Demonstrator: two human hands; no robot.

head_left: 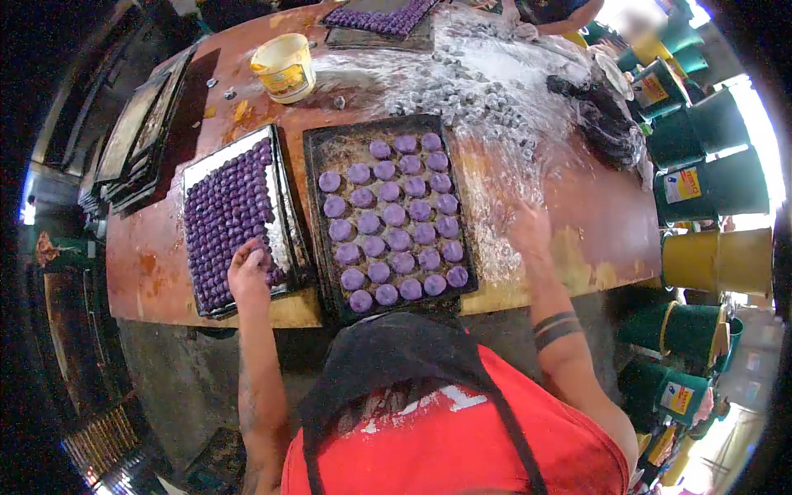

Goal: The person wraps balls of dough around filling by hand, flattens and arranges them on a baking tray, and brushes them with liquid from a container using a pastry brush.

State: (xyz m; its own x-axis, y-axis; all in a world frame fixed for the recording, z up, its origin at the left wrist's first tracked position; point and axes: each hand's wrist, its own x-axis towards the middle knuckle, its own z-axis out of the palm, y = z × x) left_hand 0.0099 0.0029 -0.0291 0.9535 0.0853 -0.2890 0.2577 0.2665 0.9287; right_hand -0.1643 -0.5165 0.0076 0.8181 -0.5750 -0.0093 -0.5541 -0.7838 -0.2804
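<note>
My left hand (pixel 250 268) is over the right side of a tray of small purple balls (pixel 227 223), packed in close rows. Its fingers are pinched around one purple ball at the edge of the rows. My right hand (pixel 530 229) is low over the floured tabletop, to the right of the trays; its fingers are blurred, and whether they hold anything is hidden. Between my hands lies a dark baking tray (pixel 330 148) bearing several rows of flat round purple dough pieces (pixel 394 215).
A yellow-white bucket (pixel 283 70) stands behind the trays. Flour-dusted lumps (pixel 487 99) spread across the table's far side, beside a black plastic bag (pixel 606 124). Stacked trays (pixel 140 132) lie at left, green buckets (pixel 714 190) at right. Another person's arm (pixel 569 18) reaches in at the far edge.
</note>
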